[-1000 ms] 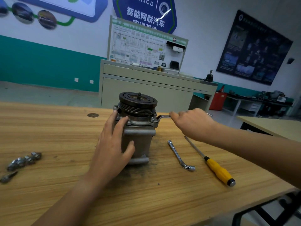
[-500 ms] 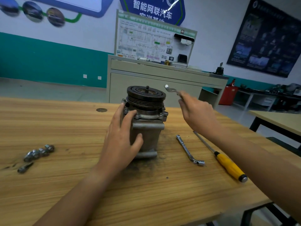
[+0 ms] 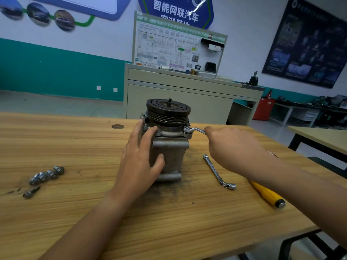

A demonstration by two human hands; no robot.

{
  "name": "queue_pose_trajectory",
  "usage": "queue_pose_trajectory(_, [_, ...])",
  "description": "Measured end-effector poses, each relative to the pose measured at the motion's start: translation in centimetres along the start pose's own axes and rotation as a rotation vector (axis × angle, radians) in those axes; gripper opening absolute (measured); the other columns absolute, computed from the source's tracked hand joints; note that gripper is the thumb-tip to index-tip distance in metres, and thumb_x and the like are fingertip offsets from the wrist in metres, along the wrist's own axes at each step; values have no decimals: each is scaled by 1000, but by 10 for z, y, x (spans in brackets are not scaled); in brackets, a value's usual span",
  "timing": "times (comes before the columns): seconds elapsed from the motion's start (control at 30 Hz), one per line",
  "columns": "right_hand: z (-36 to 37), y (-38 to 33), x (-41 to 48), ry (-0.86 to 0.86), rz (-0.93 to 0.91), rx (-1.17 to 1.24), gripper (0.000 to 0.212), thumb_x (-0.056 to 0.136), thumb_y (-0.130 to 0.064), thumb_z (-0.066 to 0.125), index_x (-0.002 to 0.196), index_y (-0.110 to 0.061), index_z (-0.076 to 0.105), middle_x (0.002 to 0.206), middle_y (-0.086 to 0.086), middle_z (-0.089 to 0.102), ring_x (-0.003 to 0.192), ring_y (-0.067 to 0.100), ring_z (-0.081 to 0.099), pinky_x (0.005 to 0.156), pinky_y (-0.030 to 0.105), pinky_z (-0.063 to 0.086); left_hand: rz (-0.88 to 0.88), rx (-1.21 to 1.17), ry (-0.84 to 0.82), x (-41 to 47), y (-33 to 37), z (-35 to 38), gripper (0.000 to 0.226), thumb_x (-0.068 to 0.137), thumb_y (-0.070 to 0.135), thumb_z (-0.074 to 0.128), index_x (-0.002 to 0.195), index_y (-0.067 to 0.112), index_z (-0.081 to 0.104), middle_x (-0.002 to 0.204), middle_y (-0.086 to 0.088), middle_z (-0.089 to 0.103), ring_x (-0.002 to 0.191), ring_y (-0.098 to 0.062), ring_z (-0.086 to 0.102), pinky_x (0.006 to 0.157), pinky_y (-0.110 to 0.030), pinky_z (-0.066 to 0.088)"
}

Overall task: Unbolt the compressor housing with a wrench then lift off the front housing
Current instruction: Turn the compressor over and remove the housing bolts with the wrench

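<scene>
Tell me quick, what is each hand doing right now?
Left hand: open, straight fingers pressing the grey metal compressor.
Right hand: closed on the bent silver wrench.

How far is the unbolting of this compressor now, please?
Done: several bolts lie loose on the table. In hand: the right hand holds the wrench on the front housing's right side; the left hand steadies the compressor. Left: that housing sits in place, not yet lifted.
</scene>
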State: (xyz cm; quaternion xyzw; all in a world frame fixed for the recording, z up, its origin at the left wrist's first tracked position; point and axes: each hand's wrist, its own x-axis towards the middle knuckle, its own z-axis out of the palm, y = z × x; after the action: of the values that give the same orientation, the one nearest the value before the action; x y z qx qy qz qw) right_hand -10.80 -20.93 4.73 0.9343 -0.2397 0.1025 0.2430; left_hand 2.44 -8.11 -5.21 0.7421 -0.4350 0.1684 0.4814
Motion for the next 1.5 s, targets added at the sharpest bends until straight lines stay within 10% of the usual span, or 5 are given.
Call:
queue_pose_trajectory(0.47, [21, 39, 37, 21, -184, -286, 29, 94, -10, 43, 121, -12, 32, 59, -4, 38, 45, 10, 37, 39, 22, 26, 8, -23, -3, 1, 1, 0, 61, 85, 21, 62, 140, 21, 35, 156, 1, 6, 141, -16, 13, 112, -46, 26])
queue_pose_trajectory(0.7, [45, 16, 86, 149, -221, -203, 21, 98, -11, 40, 118, -9, 47, 96, 6, 65, 87, 24, 59, 76, 29, 41, -3, 1, 13, 3, 0, -3, 57, 84, 21, 63, 136, 23, 39, 156, 2, 6, 141, -16, 11, 112, -42, 24])
queue_pose_trajectory(1.03, [46, 42, 26, 362, -8, 493, 31, 98, -25, 36, 121, -8, 47, 59, 0, 51, 49, 17, 52, 43, 29, 40, 31, 15, 8, 3, 1, 0, 60, 84, 22, 63, 138, 19, 36, 156, 1, 7, 133, -2, 7, 111, -37, 21])
queue_pose_trajectory(1.3, [19, 28, 1, 75, -34, 178, 45, 99, -17, 36, 141, -28, 25, 91, 4, 62, 77, 21, 59, 67, 36, 53, 19, 51, -3, 0, 2, -3, 61, 84, 20, 64, 139, 18, 37, 156, -2, 9, 141, -21, 15, 112, -47, 26])
queue_pose_trajectory(1.5, [1, 12, 4, 20, -37, -28, 45, 93, -5, 37, 134, -23, 32, 60, -1, 37, 51, 14, 37, 43, 25, 33, 26, 46, 4, 0, 1, -3, 61, 84, 20, 64, 139, 19, 38, 156, -2, 9, 141, -21, 15, 112, -42, 24])
